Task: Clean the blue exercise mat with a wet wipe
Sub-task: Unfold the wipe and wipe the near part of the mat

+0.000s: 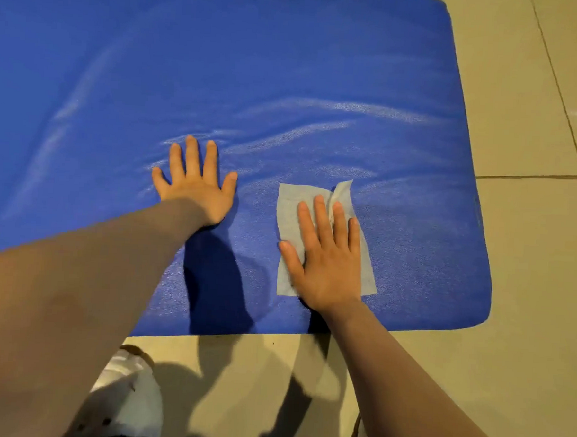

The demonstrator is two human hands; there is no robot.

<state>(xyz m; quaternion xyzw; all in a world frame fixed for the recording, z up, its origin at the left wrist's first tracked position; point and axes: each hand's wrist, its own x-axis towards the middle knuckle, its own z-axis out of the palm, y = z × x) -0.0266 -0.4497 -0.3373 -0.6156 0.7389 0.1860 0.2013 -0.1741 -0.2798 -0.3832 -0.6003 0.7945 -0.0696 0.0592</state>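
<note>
**Right hand pressing the wipe flat near the mat's right end**

The blue exercise mat (288, 68) is lying on the tiled floor (528, 264), its long axis running away to the left and out of view, its rounded right end sitting just beyond the working hand; the wet wipe (289, 205) is lying spread on the mat near the front edge, one far corner folded over. The right hand (325, 253) is pressing down on the wipe with fingers straight and slightly spread, thumb out to the side, gripping nothing; the left hand (197, 183) is resting flat on bare mat just beside it, fingers splayed, apparently bracing the mat.

Pale streaks are showing across the mat beyond both hands; whether they are moisture or glare is hard to tell. The wipe is lying directly under the right hand, so that hand is the one to drive it; by far the larger stretch of mat is lying to the left and farther away, so the coming strokes are probably heading that way.
</note>
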